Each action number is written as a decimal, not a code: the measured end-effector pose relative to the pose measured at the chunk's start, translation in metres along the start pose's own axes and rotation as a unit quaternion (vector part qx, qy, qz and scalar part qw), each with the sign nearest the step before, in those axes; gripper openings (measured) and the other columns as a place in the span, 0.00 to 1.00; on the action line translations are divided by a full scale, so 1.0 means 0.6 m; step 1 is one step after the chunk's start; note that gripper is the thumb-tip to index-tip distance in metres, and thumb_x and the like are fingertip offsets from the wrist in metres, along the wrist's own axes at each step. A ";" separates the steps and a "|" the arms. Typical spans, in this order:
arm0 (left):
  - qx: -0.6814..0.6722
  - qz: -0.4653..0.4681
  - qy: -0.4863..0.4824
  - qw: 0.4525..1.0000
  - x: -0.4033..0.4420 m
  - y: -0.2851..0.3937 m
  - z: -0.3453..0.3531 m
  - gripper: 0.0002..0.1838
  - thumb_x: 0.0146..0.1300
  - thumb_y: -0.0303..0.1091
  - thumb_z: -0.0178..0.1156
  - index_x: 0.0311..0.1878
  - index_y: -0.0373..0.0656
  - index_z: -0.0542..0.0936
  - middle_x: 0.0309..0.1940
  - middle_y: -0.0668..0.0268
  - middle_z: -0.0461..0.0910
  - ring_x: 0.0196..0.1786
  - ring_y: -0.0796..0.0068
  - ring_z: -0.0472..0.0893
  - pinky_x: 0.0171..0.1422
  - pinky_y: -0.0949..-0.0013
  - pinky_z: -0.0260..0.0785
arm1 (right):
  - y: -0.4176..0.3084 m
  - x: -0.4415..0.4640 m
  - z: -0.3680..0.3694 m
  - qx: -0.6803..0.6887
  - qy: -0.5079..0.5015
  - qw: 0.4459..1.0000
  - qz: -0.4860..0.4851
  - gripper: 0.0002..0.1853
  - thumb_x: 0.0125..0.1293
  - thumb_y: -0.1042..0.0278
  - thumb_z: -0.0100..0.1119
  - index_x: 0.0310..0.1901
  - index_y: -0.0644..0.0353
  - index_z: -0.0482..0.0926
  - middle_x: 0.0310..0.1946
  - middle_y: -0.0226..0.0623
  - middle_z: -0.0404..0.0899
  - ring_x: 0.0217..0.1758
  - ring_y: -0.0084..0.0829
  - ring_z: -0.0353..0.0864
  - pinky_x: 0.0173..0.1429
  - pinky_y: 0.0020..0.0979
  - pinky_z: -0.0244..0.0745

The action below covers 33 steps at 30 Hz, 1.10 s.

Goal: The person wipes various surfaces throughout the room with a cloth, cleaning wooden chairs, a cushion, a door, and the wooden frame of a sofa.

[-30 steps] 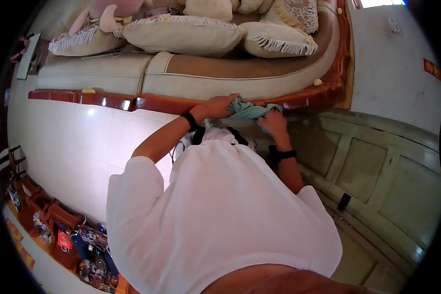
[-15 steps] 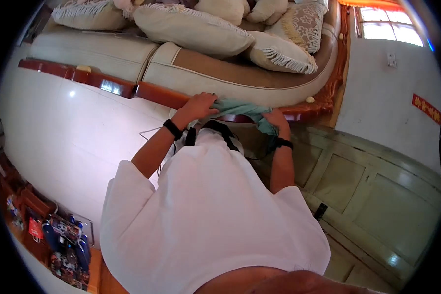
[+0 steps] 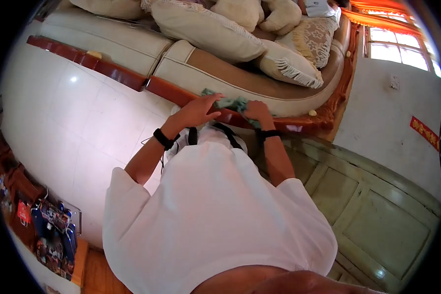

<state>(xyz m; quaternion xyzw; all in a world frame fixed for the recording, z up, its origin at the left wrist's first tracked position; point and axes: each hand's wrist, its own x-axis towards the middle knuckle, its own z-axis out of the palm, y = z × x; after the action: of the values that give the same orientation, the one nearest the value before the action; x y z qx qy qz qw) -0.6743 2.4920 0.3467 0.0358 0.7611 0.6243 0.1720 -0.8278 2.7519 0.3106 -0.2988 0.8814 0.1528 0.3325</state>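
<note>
A crumpled green cloth (image 3: 230,103) lies on the red-brown wooden front rail (image 3: 169,93) of the sofa, against the beige seat cushion (image 3: 220,83). My left hand (image 3: 198,110) is at the cloth's left part, its thumb and fingers spread apart, touching the cloth's edge. On the cloth's right end my right hand (image 3: 257,111) is closed, with folds of cloth showing beside and under it. Both wrists wear black bands.
Fringed pillows (image 3: 206,30) and plush toys (image 3: 240,12) fill the sofa. Part of another person (image 3: 321,7) shows at the top. A green panelled door (image 3: 382,225) lies at right, a window (image 3: 399,46) above. Bags and boxes (image 3: 54,220) stand at lower left.
The view has turned, bringing more of the window in. Both hands have shifted left along the rail. The cloth has gone from stretched to bunched, and my left hand's fingers have opened.
</note>
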 end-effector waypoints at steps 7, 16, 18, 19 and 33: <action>0.304 0.049 0.083 0.948 -0.001 -0.066 0.010 0.51 0.59 0.41 0.69 0.78 0.50 0.47 0.71 0.41 0.59 0.69 0.37 0.65 0.74 0.46 0.56 | -0.171 0.024 -0.039 0.130 0.040 0.970 -0.203 0.21 0.54 0.53 0.58 0.40 0.64 0.82 0.37 0.54 0.83 0.44 0.55 0.81 0.49 0.49 0.77; 0.326 -0.003 -0.029 0.945 0.045 -0.042 0.032 0.62 0.44 0.48 0.78 0.78 0.50 0.49 0.59 0.42 0.74 0.62 0.36 0.71 0.69 0.48 0.60 | -0.103 -0.021 0.029 0.119 0.211 0.908 -0.343 0.27 0.51 0.59 0.61 0.48 0.75 0.75 0.46 0.61 0.76 0.51 0.55 0.75 0.56 0.49 0.72; 0.346 -0.026 -0.072 0.935 0.066 -0.010 0.065 0.63 0.42 0.51 0.79 0.77 0.48 0.50 0.58 0.41 0.74 0.60 0.35 0.72 0.67 0.48 0.63 | -0.064 -0.039 0.042 0.130 0.179 0.915 -0.336 0.29 0.51 0.59 0.62 0.49 0.77 0.74 0.48 0.63 0.74 0.54 0.56 0.73 0.57 0.49 0.71; 0.348 -0.028 -0.064 0.935 0.082 -0.002 0.084 0.63 0.42 0.51 0.79 0.77 0.48 0.50 0.58 0.41 0.74 0.60 0.35 0.72 0.67 0.48 0.63 | -0.041 -0.043 0.054 0.125 0.182 0.913 -0.342 0.29 0.51 0.59 0.62 0.49 0.77 0.74 0.48 0.63 0.74 0.54 0.56 0.73 0.57 0.49 0.71; 0.312 -0.164 -0.124 0.928 0.253 0.094 0.341 0.60 0.56 0.71 0.60 0.77 0.40 0.44 0.60 0.30 0.68 0.63 0.28 0.68 0.68 0.43 0.62 | 0.235 -0.108 0.139 0.193 0.242 0.846 -0.434 0.24 0.55 0.59 0.64 0.47 0.71 0.78 0.48 0.57 0.73 0.56 0.52 0.72 0.62 0.48 0.65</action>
<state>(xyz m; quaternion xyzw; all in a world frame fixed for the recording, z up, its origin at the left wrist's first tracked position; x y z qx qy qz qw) -0.7631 2.7372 0.3353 0.0397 0.8853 0.3092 0.3451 -0.8364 2.9279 0.3033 -0.6081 0.7261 -0.2570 0.1925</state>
